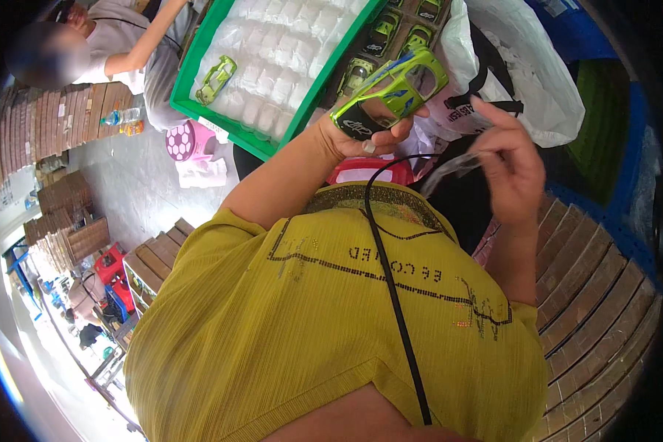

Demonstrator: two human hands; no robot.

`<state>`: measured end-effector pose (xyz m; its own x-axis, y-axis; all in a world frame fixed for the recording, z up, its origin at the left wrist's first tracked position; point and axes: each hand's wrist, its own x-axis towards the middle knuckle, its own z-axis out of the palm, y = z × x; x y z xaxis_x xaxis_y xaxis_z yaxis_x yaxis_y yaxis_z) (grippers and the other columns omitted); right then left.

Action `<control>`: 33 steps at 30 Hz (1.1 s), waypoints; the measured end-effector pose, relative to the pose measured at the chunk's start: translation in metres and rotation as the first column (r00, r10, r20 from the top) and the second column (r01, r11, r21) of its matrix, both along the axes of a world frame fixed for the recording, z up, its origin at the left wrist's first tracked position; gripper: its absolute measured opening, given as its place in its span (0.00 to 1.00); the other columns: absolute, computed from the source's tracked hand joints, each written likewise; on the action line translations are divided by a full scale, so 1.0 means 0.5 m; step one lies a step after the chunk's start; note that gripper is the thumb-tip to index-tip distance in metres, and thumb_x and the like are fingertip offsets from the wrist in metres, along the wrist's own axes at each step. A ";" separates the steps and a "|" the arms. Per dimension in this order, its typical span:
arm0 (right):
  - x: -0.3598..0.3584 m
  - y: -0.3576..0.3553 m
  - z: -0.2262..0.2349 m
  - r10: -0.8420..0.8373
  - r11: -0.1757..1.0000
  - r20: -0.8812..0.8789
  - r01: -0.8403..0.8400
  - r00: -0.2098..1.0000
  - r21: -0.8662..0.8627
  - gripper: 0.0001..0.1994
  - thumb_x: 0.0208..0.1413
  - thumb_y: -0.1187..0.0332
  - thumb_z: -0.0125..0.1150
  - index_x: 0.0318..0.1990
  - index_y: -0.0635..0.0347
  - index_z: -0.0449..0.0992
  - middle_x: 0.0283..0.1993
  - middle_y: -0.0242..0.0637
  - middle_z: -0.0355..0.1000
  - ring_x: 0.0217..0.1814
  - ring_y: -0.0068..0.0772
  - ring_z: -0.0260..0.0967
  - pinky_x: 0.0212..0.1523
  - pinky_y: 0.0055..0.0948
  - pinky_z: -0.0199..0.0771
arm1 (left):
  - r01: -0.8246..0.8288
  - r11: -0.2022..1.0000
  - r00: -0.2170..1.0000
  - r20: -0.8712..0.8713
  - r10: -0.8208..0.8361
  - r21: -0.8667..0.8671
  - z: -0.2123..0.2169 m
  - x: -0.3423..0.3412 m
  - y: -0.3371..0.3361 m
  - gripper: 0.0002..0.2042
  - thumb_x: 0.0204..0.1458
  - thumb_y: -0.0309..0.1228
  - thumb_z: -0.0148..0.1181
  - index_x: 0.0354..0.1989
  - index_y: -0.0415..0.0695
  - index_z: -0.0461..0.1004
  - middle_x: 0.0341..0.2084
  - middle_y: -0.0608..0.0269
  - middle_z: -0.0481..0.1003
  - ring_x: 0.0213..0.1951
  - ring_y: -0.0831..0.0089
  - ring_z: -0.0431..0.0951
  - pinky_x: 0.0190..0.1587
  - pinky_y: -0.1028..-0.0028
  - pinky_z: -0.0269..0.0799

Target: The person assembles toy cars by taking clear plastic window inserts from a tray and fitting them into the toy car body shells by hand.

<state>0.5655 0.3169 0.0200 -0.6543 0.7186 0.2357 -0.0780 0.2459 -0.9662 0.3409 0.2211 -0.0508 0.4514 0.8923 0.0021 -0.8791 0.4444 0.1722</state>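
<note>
The toy car shell (390,92) at twelve o'clock is lime green with blue streaks and a black-and-white patch at its nose. The tray (199,66) is bright green, lined with white moulded pockets. The shirt (331,331) is mustard yellow with dark studded lines. At ten o'clock, the stool (180,141) is pink with white spots.

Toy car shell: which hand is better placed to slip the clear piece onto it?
Probably the right hand: it pinches the thin clear piece just beside the green toy car shell. The left hand has its grip full, holding the shell up over the green tray.
</note>
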 end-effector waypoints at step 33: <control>0.064 -0.002 -0.153 -0.107 0.985 0.435 0.153 0.894 -0.073 0.05 0.51 0.79 0.55 0.37 0.64 0.69 0.50 0.39 0.69 0.36 0.26 0.68 0.37 0.23 0.69 | 0.009 0.999 -0.882 -0.472 -0.016 -0.052 -0.200 0.003 0.115 0.13 0.49 0.41 0.54 0.30 0.42 0.74 0.29 0.48 0.75 0.33 0.50 0.77 0.36 0.56 0.73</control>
